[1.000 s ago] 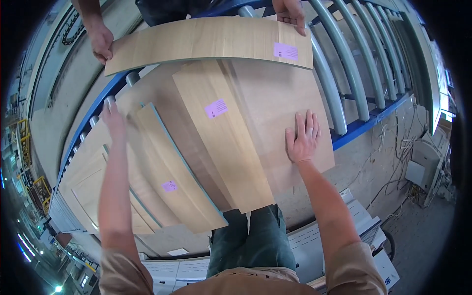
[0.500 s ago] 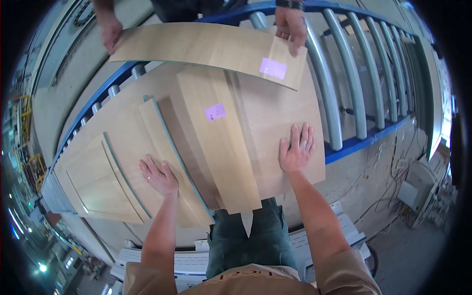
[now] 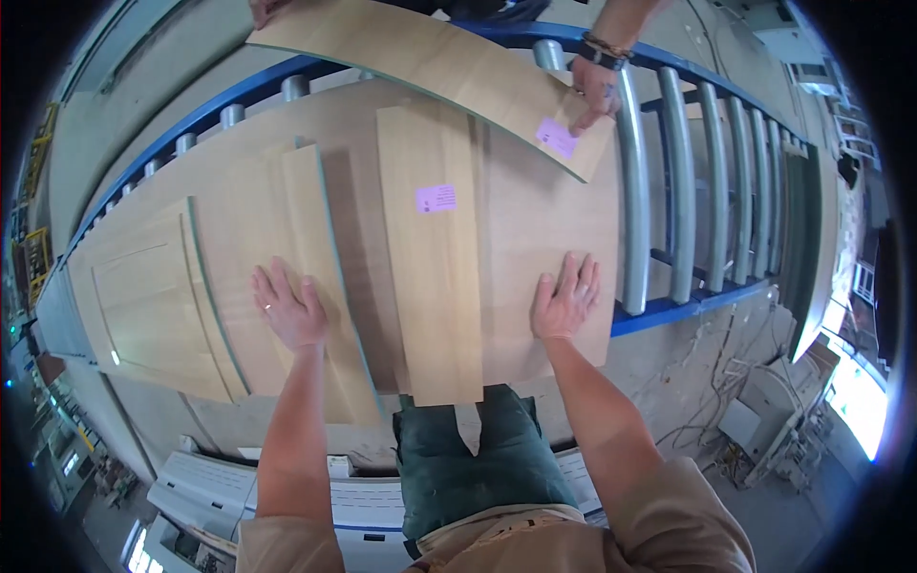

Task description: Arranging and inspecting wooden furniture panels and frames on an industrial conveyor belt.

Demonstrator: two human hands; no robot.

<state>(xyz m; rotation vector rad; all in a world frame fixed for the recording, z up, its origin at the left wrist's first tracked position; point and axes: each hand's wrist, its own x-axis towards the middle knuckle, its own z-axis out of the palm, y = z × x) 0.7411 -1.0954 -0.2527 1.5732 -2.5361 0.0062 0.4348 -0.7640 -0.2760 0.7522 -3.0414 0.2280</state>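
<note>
My left hand (image 3: 289,310) lies flat with spread fingers on a narrow wooden panel (image 3: 330,368) that has a teal edge. My right hand (image 3: 567,303) rests open on the large wood-coloured sheet (image 3: 544,210), near its right end. Between my hands lies a long wooden board (image 3: 435,286) with a pink label (image 3: 437,199). A framed wooden panel (image 3: 158,306) lies to the left. Across the far side, another person's hand (image 3: 600,91) grips one end of a labelled board (image 3: 430,62). That person's other hand (image 3: 270,10) holds its far left end.
Beneath the sheet runs a conveyor with grey rollers (image 3: 680,191) and a blue frame (image 3: 697,307). White panels (image 3: 373,506) stand close behind my legs. Cables and a pale machine (image 3: 764,411) are on the floor at the right.
The other person's board has tilted, its left end moving farther away and its right end shifting slightly right. My view has turned a little; my hands stay flat on the wood.
</note>
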